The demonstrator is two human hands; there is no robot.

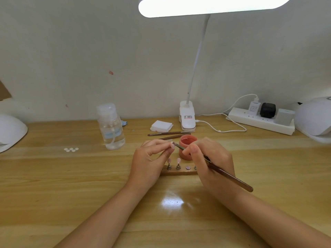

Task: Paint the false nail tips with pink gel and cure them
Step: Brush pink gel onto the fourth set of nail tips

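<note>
Left hand (152,158) pinches a pale pink nail tip (172,145); right hand (207,158) grips a brush (222,171) (bristles touching the tip), before the open pink gel pot (188,145).

A small home nail-art workstation: a wood-grain tabletop (71,185) against a plain wall, with white nail-curing lamps (315,119) at its left and right edges, a clip-on desk lamp (187,117), a power strip (259,120), and a pump bottle (111,126).

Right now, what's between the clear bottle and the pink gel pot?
Head view: between clear bottle and pink gel pot lie two spare brushes on the table.
</note>
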